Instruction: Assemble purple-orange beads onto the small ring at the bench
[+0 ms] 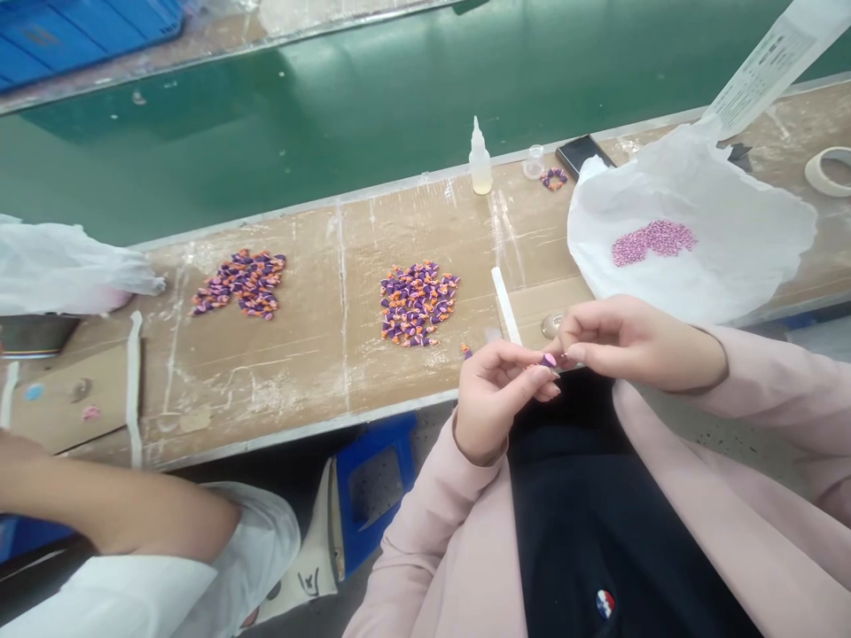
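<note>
Between the thumb and forefinger of my left hand (490, 394) is a small purple piece (548, 361) with a pink face, held just past the bench's front edge. My right hand (618, 341) is closed in a pinch beside it, fingertips almost touching the piece; whatever they grip is too small to make out. Close to my left hand lies a single purple-and-orange piece (466, 352). A heap of similar pieces (418, 303) sits farther back. A white strip (506, 306) and a small round shiny object (551, 325) rest near my fingers.
Tiny pink bits (655, 242) lie on a white sheet (745, 213) at right. Along the back stand a dropper bottle (480, 164), a clear cap (533, 162) and a dark phone (583, 152). Another heap (243, 283) lies left, near a co-worker's arm (133, 514). Tape roll (824, 182) far right.
</note>
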`<action>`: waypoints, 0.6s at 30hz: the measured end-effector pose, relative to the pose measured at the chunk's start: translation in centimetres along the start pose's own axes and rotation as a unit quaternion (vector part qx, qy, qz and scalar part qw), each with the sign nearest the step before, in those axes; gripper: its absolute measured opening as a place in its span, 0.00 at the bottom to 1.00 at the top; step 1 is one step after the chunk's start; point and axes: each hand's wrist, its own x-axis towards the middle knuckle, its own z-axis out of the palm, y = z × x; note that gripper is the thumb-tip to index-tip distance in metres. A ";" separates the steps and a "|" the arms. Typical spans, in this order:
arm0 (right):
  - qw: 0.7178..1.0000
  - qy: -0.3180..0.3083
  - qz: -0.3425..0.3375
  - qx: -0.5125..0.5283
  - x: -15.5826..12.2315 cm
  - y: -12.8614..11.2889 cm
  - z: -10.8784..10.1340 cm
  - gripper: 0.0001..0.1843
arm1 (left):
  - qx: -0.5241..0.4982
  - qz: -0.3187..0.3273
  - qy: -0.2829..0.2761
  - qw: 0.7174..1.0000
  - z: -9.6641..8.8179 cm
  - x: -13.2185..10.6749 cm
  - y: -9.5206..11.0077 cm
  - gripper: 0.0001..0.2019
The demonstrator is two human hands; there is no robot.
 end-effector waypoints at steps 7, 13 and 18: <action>0.998 0.012 -0.032 -0.059 -0.6 -0.3 0.0 0.05 | 0.024 0.054 -0.008 0.998 0.3 -0.3 -0.2 0.12; 0.995 0.044 -0.052 -0.067 -1.0 -0.1 0.3 0.05 | 0.024 0.087 -0.024 0.996 0.6 -0.5 -0.3 0.07; 0.992 0.048 -0.069 -0.093 -0.9 -0.6 0.3 0.06 | 0.039 0.088 -0.020 0.995 0.7 -0.5 -0.3 0.07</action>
